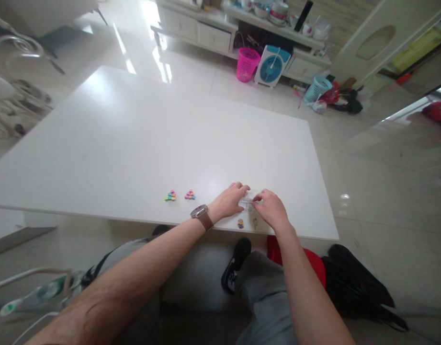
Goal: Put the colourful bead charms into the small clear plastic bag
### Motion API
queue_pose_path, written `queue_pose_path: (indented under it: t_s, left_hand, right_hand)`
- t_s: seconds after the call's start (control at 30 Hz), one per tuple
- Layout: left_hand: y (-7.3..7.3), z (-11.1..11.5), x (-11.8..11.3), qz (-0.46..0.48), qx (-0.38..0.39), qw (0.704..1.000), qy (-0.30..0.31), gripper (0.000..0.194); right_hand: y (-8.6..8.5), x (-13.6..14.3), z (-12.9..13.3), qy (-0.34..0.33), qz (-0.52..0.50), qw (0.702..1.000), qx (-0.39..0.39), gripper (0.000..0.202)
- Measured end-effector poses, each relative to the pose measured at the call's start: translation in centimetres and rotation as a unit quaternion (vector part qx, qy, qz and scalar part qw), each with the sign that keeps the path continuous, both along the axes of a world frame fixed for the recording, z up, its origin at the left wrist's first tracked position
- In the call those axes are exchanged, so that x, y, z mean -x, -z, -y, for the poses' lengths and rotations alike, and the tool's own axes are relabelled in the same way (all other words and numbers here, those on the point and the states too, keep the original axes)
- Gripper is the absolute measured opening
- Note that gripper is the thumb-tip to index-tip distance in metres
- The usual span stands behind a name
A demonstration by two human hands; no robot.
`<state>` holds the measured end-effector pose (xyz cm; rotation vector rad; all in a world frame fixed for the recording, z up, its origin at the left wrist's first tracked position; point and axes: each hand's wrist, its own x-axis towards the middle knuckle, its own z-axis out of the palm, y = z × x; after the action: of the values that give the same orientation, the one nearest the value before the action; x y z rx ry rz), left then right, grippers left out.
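Observation:
A small clear plastic box (246, 205) lies on the white table (191, 129) near its front edge. My left hand (230, 199), with a watch on its wrist, has its thumb and fingers closed around the box's left side. At the box's right side my right hand (269, 207) pinches with thumb and fingertips; what is in the pinch is too small to make out. Just below the box lie a small yellow and blue cartoon figure (241, 224) and a small pale, ring-like piece (255, 222).
To the left sit two small clusters of colourful pieces, one mostly green and blue (170, 196), one mostly pink (190, 194). Beyond the table stand a pink basket (247, 64), a blue and white fan (272, 67) and a light blue basket (316, 89).

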<state>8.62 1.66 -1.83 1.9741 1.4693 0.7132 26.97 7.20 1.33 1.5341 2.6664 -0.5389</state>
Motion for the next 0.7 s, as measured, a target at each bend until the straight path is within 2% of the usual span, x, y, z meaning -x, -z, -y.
queue_pose_path:
  t_s: [0.1,0.23,0.33,0.4,0.47,0.53,0.7]
  left_hand:
    - [0.0,0.0,0.1,-0.002,0.0,1.0,0.001,0.052]
    - [-0.1,0.1,0.0,-0.012,0.01,1.0,0.004,0.057]
    - [-0.1,0.3,-0.2,-0.021,0.007,1.0,0.003,0.072]
    - [0.0,0.5,-0.5,-0.031,0.003,0.999,0.01,0.083]
    - [0.1,0.7,-0.7,-0.045,0.002,0.999,0.015,0.087]
    - [0.3,0.8,-0.9,-0.055,0.004,0.998,0.014,0.081]
    - [0.6,0.6,-1.0,-0.07,-0.014,0.997,0.016,0.069]
  right_hand:
    - [0.1,-0.1,0.0,0.006,0.0,1.0,-0.004,0.012]
    - [0.6,-0.2,-0.2,0.026,-0.051,0.998,-0.032,0.01]
    - [1.2,0.0,-0.5,0.054,-0.121,0.989,-0.061,0.02]
    - [1.7,0.1,-0.6,0.063,-0.161,0.984,-0.043,0.026]
    - [2.0,0.2,-0.6,0.047,-0.182,0.982,-0.003,0.032]
    - [2.3,0.1,-0.4,0.008,-0.181,0.983,0.035,0.043]
    - [3.0,-0.4,0.1,-0.076,-0.139,0.985,0.062,0.088]
